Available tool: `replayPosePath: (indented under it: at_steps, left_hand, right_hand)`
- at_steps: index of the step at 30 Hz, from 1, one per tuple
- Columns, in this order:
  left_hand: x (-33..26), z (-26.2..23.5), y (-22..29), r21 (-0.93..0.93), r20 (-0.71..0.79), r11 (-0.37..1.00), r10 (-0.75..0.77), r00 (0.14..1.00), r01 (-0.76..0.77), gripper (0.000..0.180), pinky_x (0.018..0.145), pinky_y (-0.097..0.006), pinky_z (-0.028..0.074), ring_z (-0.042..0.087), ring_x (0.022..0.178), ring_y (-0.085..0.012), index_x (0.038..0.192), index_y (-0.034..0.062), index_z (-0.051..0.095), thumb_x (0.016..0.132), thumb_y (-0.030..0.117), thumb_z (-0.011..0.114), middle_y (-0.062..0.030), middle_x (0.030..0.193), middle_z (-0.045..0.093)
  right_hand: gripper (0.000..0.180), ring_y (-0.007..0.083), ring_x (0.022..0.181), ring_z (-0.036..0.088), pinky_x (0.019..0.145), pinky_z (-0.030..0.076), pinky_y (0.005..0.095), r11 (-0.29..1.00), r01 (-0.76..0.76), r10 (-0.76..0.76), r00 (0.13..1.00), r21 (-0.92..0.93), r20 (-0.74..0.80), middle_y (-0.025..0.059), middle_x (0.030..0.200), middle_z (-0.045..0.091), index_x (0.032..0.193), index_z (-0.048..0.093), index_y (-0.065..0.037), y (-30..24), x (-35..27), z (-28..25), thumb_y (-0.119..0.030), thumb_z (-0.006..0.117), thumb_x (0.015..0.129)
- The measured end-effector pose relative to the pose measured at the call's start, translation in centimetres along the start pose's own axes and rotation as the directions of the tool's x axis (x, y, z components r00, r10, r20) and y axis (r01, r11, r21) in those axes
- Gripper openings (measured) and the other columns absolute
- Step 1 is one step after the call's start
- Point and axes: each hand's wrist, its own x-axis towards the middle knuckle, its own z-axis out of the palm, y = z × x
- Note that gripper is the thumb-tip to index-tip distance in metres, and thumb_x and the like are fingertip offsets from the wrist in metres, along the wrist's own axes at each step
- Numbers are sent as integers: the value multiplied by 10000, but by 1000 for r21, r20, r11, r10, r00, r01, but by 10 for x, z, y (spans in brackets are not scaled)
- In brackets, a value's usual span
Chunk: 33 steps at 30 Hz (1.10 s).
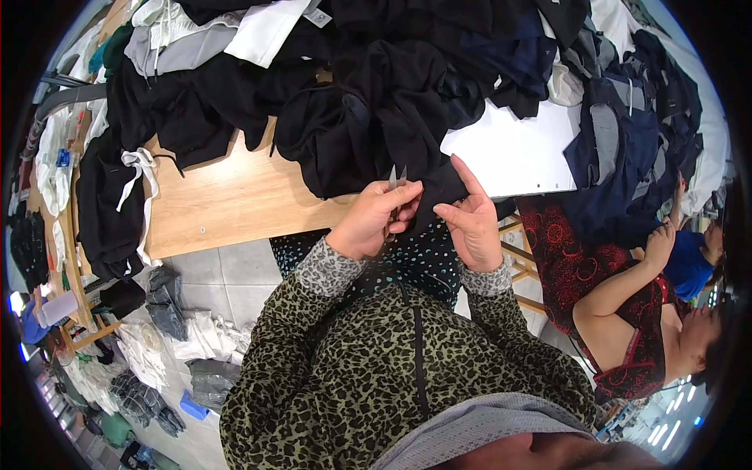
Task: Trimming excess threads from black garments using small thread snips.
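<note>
1. Wooden tabletop (227,200) fills the middle of the view, heaped along its far side with dark garments, and grey floor tiles show below its near edge.
2. Small metal thread snips (397,182) stand upright in the left hand (374,221), their two pointed tips poking up above the fingers; the fingers are curled closed around the handle.
3. Just to the right of that hand, a fold of black garment (392,117) hangs off the table edge, and the snips' tips sit right against it.
4. The right hand (470,223) is just beside the left, pinching the edge of the same black cloth between thumb and bent fingers, with the index finger stretched straight up along the fabric.
5. Both wrists come out of leopard-print sleeves, directly below the hands.
6. Beyond the right hand lies a white sheet (517,153) on the table, with navy clothing (627,141) piled further right.
7. Up and to the left of the left hand, a white drawstring (145,176) dangles from black cloth over the table's corner.
8. Far down-left of the hands, grey and white clothes (188,345) lie on the floor.
9. Well to the right, another person in a red patterned top (580,266) sits on a wooden stool (517,258).
</note>
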Motion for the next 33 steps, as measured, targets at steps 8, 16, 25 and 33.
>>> replayPosePath:
  at_steps: [8, 16, 25, 33]
  left_hand:
    - [0, -3, 2, 196, -15, 980, 24, 1000, -21, 125, 436, -167, 301, 401, 539, -21, 852, 73, 581, 871, 183, 636, 54, 654, 468]
    - [2, -6, 0, 62, -21, 998, -25, 999, 26, 125, 440, -164, 294, 388, 535, -19, 825, 77, 576, 876, 181, 624, 55, 650, 453]
    - [1, -3, 0, 110, -67, 994, 29, 997, -22, 134, 440, -162, 289, 385, 530, -9, 820, 82, 585, 869, 195, 638, 66, 656, 468]
    - [-2, 3, 4, 394, -19, 912, 132, 991, -113, 137, 455, -160, 264, 348, 541, 15, 801, 83, 559, 845, 152, 669, 101, 666, 447]
  right_hand:
    - [764, 113, 939, 550, 820, 479, 231, 1000, 19, -19, 999, -1, -29, 123, 1226, 490, 1413, 245, 13, 4, 0, -1, 150, 602, 751]
    - [771, 106, 949, 541, 824, 468, 221, 998, 43, -43, 999, -51, 0, 112, 1223, 487, 1420, 235, 5, 4, 0, -1, 154, 590, 753]
    - [719, 131, 1014, 545, 869, 458, 243, 990, 95, -94, 995, -109, 14, 114, 1189, 522, 1398, 280, 9, 6, -2, -1, 141, 592, 763]
    - [518, 154, 943, 598, 857, 486, 280, 999, 48, -50, 995, -16, -90, 122, 1086, 602, 1322, 407, 26, 2, -3, -5, 72, 566, 831]
